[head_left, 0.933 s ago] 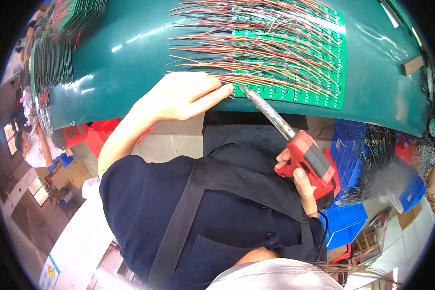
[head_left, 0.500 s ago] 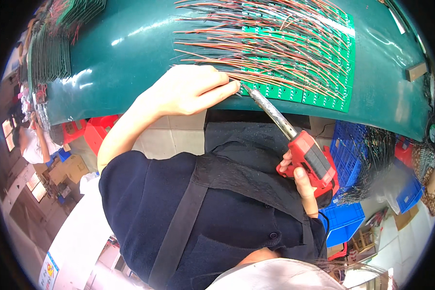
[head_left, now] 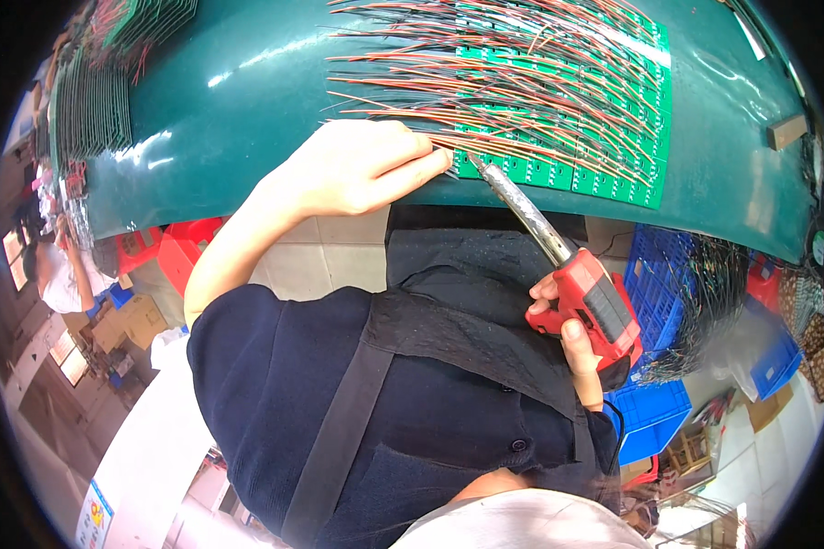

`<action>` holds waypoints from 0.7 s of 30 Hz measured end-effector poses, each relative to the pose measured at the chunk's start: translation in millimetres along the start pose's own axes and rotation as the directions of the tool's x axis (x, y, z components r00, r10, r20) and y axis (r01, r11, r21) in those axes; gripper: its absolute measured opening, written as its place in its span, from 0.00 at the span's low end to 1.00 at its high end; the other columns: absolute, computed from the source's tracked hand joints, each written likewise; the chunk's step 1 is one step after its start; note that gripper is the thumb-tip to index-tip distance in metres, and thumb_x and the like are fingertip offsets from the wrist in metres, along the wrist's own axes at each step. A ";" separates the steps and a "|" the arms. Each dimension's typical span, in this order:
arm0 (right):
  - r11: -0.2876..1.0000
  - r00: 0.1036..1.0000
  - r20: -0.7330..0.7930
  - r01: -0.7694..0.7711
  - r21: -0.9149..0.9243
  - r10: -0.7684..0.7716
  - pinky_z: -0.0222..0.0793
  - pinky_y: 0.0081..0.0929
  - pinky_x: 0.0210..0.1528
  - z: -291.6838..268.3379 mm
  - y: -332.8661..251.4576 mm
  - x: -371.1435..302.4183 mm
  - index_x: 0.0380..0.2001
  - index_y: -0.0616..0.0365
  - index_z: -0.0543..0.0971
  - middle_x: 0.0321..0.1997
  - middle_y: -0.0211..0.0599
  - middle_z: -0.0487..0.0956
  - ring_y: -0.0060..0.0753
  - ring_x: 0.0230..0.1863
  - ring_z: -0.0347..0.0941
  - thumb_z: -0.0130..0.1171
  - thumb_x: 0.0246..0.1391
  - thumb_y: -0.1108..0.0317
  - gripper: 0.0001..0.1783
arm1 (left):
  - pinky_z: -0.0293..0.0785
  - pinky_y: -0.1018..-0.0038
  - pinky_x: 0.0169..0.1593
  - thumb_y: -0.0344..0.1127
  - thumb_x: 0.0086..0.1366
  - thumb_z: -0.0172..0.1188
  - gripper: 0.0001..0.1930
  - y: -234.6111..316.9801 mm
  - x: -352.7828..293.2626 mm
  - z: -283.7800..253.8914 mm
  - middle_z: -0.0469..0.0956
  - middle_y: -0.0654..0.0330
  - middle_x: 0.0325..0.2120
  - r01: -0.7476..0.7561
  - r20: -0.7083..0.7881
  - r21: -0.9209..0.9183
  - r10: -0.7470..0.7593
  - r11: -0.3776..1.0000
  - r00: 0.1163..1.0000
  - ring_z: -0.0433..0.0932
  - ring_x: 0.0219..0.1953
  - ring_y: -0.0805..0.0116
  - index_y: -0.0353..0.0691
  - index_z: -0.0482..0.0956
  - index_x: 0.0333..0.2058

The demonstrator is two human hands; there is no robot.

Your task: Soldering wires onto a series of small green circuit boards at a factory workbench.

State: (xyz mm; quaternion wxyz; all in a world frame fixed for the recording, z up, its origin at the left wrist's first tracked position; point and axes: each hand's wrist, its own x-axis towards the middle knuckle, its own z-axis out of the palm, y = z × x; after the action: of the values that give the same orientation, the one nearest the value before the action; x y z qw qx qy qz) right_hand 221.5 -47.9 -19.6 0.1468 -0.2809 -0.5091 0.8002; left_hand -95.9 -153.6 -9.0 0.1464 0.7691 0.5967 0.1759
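Observation:
My left hand (head_left: 366, 169) is closed in a pinch at the near left corner of the green circuit boards (head_left: 652, 174). Its fingertips grip a thin wire, mostly hidden by the fingers. Red, orange and black wires (head_left: 522, 78) lie in rows across the boards and stick out past their left edge. In my right hand (head_left: 577, 352) is a red and black pistol-grip soldering iron (head_left: 595, 306). Its metal barrel slants up to the left. The tip is over the boards' near left corner, slightly right of my left fingertips; whether it touches the board I cannot tell.
The boards lie on a green table (head_left: 247, 119). Stacked boards (head_left: 92, 110) stand at the far left, and a small wooden block (head_left: 786, 133) sits at the right. Below are a red stool (head_left: 185, 247), a blue crate (head_left: 655, 274) and dark wires (head_left: 705, 302). Another person (head_left: 64, 274) is at left.
The soldering iron's tip has shifted slightly up and right, leaving a wider gap to my left fingertips. My left hand stays almost in place, still pinching.

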 end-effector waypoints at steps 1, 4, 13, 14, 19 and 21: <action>1.000 1.000 -0.021 -0.013 0.010 0.013 0.78 0.29 0.38 2.5 -2.4 -0.4 0.57 0.75 0.63 0.38 0.48 0.79 0.37 0.37 0.78 0.63 0.48 0.58 0.39 | 0.76 0.71 0.32 0.32 0.56 0.59 0.13 -0.8 -0.1 -0.1 0.79 0.56 0.30 -0.035 -0.008 0.039 0.035 0.999 0.999 0.79 0.30 0.61 0.37 0.80 0.41; 0.999 0.998 -0.048 -0.043 0.029 0.044 0.77 0.29 0.39 3.0 -5.0 -3.0 0.57 0.74 0.63 0.38 0.48 0.79 0.36 0.37 0.78 0.63 0.49 0.57 0.39 | 0.76 0.71 0.32 0.30 0.51 0.60 0.15 -1.0 0.9 1.2 0.78 0.56 0.30 -0.094 -0.055 0.095 0.099 0.991 0.994 0.79 0.30 0.61 0.35 0.79 0.39; 0.995 0.991 -0.103 -0.081 0.058 0.086 0.77 0.28 0.37 -10.0 4.5 -19.7 0.55 0.72 0.66 0.38 0.46 0.78 0.33 0.35 0.78 0.65 0.49 0.57 0.37 | 0.77 0.75 0.31 0.28 0.44 0.62 0.16 6.5 13.9 11.3 0.78 0.58 0.30 -0.177 -0.237 0.233 0.233 0.956 0.943 0.79 0.30 0.66 0.35 0.81 0.36; 0.995 0.991 -0.104 -0.080 0.059 0.086 0.77 0.28 0.37 -9.3 4.1 -19.8 0.55 0.72 0.66 0.38 0.46 0.78 0.33 0.35 0.78 0.65 0.49 0.57 0.37 | 0.77 0.75 0.31 0.29 0.44 0.62 0.17 6.0 15.2 11.7 0.78 0.58 0.29 -0.180 -0.224 0.252 0.239 0.951 0.945 0.79 0.29 0.66 0.35 0.81 0.37; 0.995 0.993 -0.104 -0.054 0.079 0.062 0.77 0.28 0.37 -6.0 4.8 -17.0 0.58 0.72 0.63 0.38 0.46 0.78 0.33 0.36 0.78 0.64 0.49 0.59 0.38 | 0.78 0.75 0.31 0.29 0.45 0.62 0.17 6.4 15.9 14.9 0.78 0.58 0.30 -0.170 -0.223 0.242 0.225 0.955 0.948 0.80 0.30 0.66 0.35 0.81 0.37; 0.994 0.992 -0.105 -0.066 0.081 0.075 0.77 0.28 0.37 -6.7 4.8 -17.8 0.58 0.72 0.63 0.38 0.46 0.78 0.33 0.36 0.78 0.64 0.49 0.59 0.38 | 0.78 0.75 0.31 0.29 0.45 0.62 0.17 7.2 16.1 13.9 0.78 0.58 0.30 -0.161 -0.178 0.233 0.205 0.959 0.963 0.80 0.30 0.66 0.35 0.81 0.37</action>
State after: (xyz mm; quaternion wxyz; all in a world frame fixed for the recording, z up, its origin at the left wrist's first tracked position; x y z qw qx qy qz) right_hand 240.0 -54.5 -20.8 0.1565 -0.3355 -0.4587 0.8078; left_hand -79.9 -140.0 -16.8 -0.0161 0.8109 0.5501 0.1990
